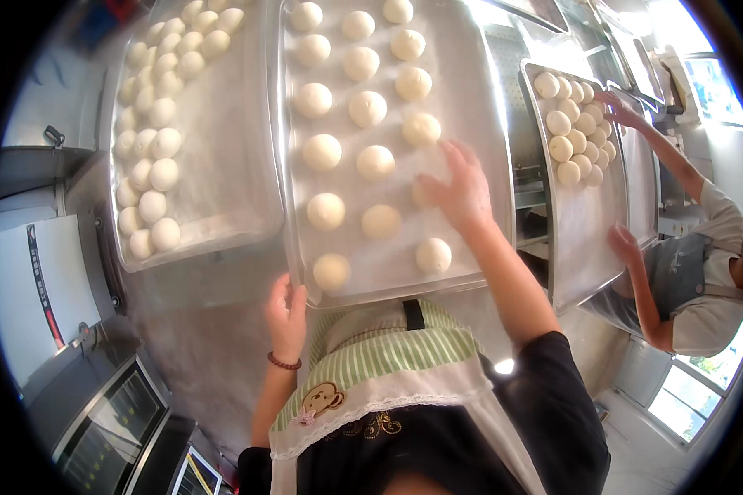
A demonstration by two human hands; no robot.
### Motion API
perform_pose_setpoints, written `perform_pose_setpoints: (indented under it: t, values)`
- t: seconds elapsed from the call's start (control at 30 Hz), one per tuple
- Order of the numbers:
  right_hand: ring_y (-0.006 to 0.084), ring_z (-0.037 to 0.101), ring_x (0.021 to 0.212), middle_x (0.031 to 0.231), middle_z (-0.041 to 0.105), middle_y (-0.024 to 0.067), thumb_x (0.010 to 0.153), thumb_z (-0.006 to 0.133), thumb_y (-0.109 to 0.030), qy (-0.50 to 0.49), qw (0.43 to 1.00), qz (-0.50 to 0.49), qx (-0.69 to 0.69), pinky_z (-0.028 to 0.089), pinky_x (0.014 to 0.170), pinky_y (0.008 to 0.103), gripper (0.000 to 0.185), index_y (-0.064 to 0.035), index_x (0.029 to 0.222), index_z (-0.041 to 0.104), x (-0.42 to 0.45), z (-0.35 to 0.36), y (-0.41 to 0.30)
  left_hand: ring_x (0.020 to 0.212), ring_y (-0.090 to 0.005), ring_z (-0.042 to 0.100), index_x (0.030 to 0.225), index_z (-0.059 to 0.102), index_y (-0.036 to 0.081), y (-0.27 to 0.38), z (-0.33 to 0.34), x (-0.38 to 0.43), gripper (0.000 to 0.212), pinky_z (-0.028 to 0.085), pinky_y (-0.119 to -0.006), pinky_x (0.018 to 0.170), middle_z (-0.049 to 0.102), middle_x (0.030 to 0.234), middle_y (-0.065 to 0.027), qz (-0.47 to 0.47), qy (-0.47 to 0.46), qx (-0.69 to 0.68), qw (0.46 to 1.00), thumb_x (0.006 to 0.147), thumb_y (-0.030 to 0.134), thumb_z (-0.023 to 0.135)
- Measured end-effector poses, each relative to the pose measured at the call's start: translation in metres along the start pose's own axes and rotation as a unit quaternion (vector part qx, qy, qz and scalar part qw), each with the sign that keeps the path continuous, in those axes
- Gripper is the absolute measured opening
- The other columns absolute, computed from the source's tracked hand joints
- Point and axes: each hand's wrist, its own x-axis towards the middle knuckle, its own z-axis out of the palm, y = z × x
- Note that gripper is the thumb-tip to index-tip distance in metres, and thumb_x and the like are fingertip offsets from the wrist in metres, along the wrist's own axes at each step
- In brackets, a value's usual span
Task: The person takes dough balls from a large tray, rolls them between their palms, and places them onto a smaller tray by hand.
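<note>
Before me lies a metal baking tray [396, 284] with round dough balls spaced in three rough columns. My right hand [461, 185], a little blurred, is over the tray's right part with its fingers spread; a dough ball [422, 192] is partly hidden beside the fingers, and whether they touch it I cannot tell. Just above the fingertips sits another dough ball [421, 129]. At the tray's near left corner is my left hand [288, 315], thumb at the rim and fingers apart. Some near balls, such as the one at lower left [331, 272], look blurred.
A second tray [235, 204] on the left holds many dough balls crowded along its left side. On the right, a co-worker [687, 266] has both hands at another tray [585, 247] with clustered dough balls. Glass-fronted equipment [111, 433] stands at lower left.
</note>
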Motion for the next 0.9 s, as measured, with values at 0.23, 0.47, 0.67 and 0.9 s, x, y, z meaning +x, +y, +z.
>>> perform_pose_setpoints:
  t: [0.23,0.47,0.67,0.9]
  values:
    - [0.0343,0.047,0.131,0.143,0.048,0.0171,0.08,0.075,-0.02,0.034,0.997,-0.064,0.039,0.045,0.105,0.0416,0.063,-0.0088,0.138,0.052,0.071,0.019,0.012,0.096,-0.0155,0.061,0.124,0.057,-0.005,0.006,0.001,0.001,0.033,0.048,-0.031,0.086,0.067,0.106,-0.0114,0.0,-0.016,-0.004,1.0,0.096,0.012,0.06]
    - [0.0344,0.05,0.126,0.142,0.049,0.0155,0.083,0.073,-0.023,-0.008,0.998,0.054,0.025,0.044,0.105,0.0419,0.061,-0.0097,0.139,0.052,0.058,0.018,-0.008,0.094,-0.0154,0.061,0.122,0.058,-0.004,0.001,-0.002,-0.001,0.031,0.048,-0.031,0.085,0.068,0.102,-0.0103,-0.006,-0.015,-0.002,1.0,0.096,0.014,0.061]
    - [0.0357,0.051,0.127,0.143,0.048,0.0188,0.085,0.072,-0.033,0.133,0.991,-0.007,0.025,0.044,0.106,0.0414,0.064,-0.0022,0.137,0.052,0.076,0.019,-0.001,0.086,-0.0135,0.062,0.122,0.057,-0.004,0.012,-0.002,-0.002,0.031,0.05,-0.028,0.076,0.068,0.097,-0.0085,-0.034,-0.026,-0.014,0.999,0.096,0.013,0.062]
    - [0.0351,0.049,0.129,0.146,0.044,0.0194,0.082,0.074,-0.038,0.109,0.99,-0.072,0.048,0.042,0.108,0.0403,0.069,-0.0022,0.137,0.053,0.144,0.002,0.003,0.078,-0.0086,0.06,0.123,0.057,-0.003,-0.001,-0.004,0.003,0.032,0.049,-0.024,0.063,0.065,0.093,-0.005,0.003,-0.045,-0.023,0.999,0.096,0.011,0.062]
